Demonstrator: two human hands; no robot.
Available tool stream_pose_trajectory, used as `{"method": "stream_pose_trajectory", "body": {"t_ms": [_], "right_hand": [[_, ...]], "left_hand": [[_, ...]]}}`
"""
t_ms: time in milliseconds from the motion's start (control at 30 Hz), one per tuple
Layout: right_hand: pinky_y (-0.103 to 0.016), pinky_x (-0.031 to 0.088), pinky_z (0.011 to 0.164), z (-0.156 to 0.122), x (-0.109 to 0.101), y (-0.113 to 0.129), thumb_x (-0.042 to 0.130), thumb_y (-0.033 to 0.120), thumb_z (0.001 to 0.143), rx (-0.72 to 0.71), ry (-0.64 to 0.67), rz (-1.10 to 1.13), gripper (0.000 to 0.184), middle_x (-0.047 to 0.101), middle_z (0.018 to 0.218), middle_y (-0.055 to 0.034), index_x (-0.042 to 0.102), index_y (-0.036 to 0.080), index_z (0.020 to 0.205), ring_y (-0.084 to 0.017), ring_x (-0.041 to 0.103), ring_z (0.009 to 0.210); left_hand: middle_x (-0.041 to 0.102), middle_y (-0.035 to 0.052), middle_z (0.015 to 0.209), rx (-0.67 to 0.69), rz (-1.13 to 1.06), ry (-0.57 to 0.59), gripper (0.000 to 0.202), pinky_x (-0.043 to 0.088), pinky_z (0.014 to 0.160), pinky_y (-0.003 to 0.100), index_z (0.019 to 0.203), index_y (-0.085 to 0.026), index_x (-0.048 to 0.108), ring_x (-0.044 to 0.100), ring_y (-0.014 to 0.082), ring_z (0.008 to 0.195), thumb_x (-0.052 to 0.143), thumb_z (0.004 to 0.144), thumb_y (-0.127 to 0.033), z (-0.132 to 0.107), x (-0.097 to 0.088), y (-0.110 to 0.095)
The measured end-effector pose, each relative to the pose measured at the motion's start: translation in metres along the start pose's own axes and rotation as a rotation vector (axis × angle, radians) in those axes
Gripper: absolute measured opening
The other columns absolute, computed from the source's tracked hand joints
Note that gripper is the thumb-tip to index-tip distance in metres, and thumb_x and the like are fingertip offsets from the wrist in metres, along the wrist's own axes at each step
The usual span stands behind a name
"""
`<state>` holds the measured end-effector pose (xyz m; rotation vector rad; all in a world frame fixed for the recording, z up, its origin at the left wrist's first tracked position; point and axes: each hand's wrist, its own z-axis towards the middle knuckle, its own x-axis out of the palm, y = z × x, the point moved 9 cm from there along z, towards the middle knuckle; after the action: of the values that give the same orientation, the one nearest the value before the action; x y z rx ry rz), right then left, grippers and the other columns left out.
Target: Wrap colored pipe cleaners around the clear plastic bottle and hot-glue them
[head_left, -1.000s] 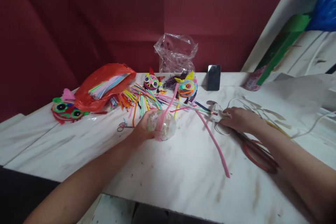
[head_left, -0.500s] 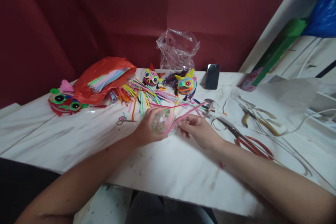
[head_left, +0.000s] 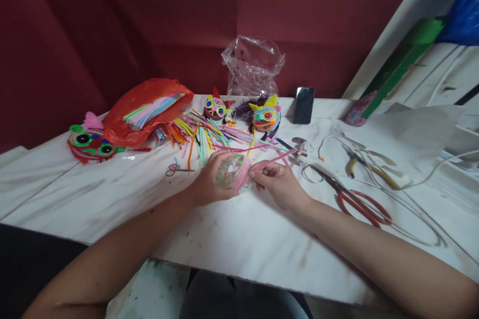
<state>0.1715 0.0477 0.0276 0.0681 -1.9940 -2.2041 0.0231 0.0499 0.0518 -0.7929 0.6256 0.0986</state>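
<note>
My left hand (head_left: 207, 184) is closed around a clear ball (head_left: 230, 178) filled with coloured bits, held just above the white table (head_left: 243, 239). A pink pipe cleaner (head_left: 271, 160) is wound over the ball's right side and runs off to the right. My right hand (head_left: 279, 184) pinches that pipe cleaner close beside the ball. Behind the hands lies a spread of loose coloured pipe cleaners (head_left: 202, 134), and two finished decorated balls (head_left: 266, 118) with faces stand near the table's back.
A red bag of pipe cleaners (head_left: 149, 109) and a flat frog-like face (head_left: 90, 142) lie at the left. Small scissors (head_left: 175, 169), red-handled scissors (head_left: 355, 199), yellow pliers (head_left: 368, 169), a glue gun (head_left: 301, 147), cables, a phone (head_left: 303, 104) and a clear bag (head_left: 252, 67) surround the work.
My right hand left the glue gun at the right, came over to the ball and took hold of the pink pipe cleaner. The left hand kept holding the ball.
</note>
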Motion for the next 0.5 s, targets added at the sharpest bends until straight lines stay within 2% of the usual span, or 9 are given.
{"method": "stream_pose_trajectory", "body": {"t_ms": [233, 500], "right_hand": [[-0.024, 0.031, 0.047, -0.001, 0.0016, 0.0044, 0.082, 0.048, 0.059, -0.036, -0.007, 0.036, 0.036, 0.048, 0.048, 0.0064, 0.067, 0.018, 0.07, -0.008, 0.039, 0.046], [-0.025, 0.03, 0.049, -0.0029, 0.0023, 0.0049, 0.08, 0.052, 0.06, -0.039, -0.018, 0.0, 0.037, 0.047, 0.05, 0.0056, 0.067, 0.018, 0.07, -0.009, 0.038, 0.048]], "left_hand": [[0.045, 0.0136, 0.13, -0.098, -0.053, -0.003, 0.083, 0.038, 0.107, 0.05, 0.131, -0.024, 0.044, 0.044, 0.0342, 0.127, 0.083, 0.058, -0.035, -0.0019, 0.0013, 0.0088], [0.047, 0.0132, 0.129, -0.096, -0.06, -0.03, 0.085, 0.039, 0.105, 0.05, 0.13, -0.024, 0.046, 0.045, 0.0344, 0.125, 0.084, 0.056, -0.042, -0.0023, 0.0008, 0.009]]}}
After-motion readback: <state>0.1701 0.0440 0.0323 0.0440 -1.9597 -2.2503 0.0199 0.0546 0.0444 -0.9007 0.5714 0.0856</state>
